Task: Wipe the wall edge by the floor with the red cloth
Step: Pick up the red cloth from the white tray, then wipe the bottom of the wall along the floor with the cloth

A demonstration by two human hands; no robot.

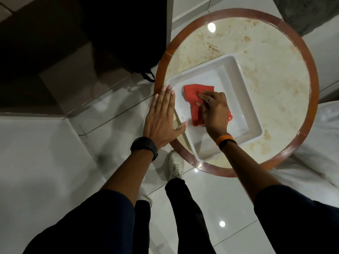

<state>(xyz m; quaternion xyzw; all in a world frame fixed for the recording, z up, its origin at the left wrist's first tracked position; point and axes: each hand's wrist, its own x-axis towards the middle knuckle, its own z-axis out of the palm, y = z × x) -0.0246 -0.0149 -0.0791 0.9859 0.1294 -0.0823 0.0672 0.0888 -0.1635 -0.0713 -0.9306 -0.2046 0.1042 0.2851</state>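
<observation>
Round marble table (275,74), white tray (245,99), black bag (124,33), glossy floor tiles (45,153)

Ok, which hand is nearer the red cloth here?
Right. The right hand rests on the red cloth inside the white tray, fingers on the fabric. The left hand lies flat at the tray's left edge, beside the cloth, not touching it.

Head cam, steep downward view, close over round table (302,57) & hands.

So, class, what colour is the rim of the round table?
Reddish-brown rim, seen best in the head view.
</observation>
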